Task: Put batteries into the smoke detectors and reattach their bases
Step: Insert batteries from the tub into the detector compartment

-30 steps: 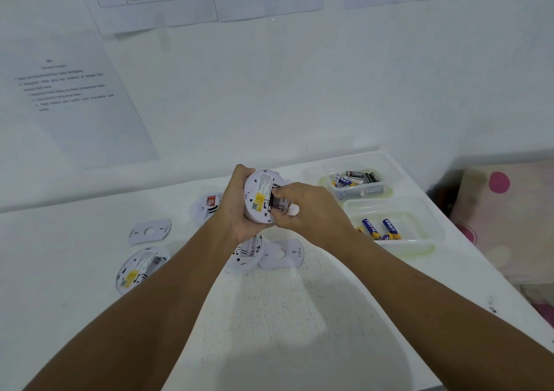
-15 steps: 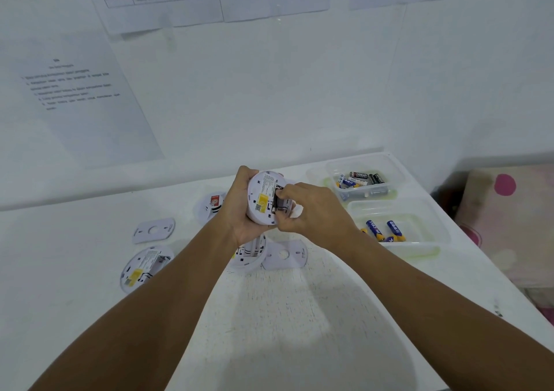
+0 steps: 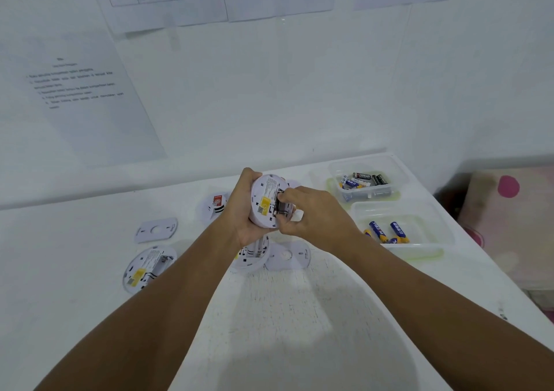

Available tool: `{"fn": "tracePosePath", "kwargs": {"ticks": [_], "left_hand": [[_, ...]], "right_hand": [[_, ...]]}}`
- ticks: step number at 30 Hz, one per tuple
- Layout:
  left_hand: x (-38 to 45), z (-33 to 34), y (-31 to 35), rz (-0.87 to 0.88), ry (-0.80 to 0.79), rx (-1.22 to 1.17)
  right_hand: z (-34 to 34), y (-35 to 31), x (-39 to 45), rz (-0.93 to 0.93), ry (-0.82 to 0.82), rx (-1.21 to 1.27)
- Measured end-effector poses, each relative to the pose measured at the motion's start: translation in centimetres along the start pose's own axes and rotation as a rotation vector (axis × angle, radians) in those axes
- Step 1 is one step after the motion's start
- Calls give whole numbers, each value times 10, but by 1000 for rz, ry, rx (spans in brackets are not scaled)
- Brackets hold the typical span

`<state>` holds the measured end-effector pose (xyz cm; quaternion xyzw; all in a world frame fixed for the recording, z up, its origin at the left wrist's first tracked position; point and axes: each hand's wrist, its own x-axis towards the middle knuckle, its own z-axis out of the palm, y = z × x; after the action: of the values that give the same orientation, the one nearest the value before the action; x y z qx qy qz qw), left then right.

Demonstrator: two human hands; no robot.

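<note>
While the left hand (image 3: 244,210) grips a smoke detector (image 3: 267,201) above the surface (image 3: 299,315), back facing up, the right hand's (image 3: 317,215) fingers (image 3: 286,194) curl into its battery slot, apparently seating a battery; whether they pinch one is hidden. Next likely comes pressing it home, then fitting a base (image 3: 288,255). The far tub (image 3: 395,171) holds mixed batteries (image 3: 364,180); the near tub (image 3: 431,225) holds a few blue ones (image 3: 386,231).

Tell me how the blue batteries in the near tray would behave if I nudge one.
The blue batteries look round and smooth, so one would probably roll. The near tray has raised walls, which should stop it. They are likely dense for their size, and may slip in a loose pinch.
</note>
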<state>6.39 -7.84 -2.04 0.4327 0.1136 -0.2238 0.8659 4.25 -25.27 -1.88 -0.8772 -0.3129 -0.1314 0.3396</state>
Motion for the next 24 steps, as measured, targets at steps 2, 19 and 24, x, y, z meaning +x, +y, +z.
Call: {"fn": "tracePosePath", "kwargs": {"ticks": [2,19,24], "left_hand": [[-2,1,3,-6,-10,19],[-5,8,6,86,40,-9],[-4,10,1,137,121,35]], "right_hand": [[0,-1,2,4,19,21],[7,-13,4,146,38,104],[8,-19,8,340,85,284]]}}
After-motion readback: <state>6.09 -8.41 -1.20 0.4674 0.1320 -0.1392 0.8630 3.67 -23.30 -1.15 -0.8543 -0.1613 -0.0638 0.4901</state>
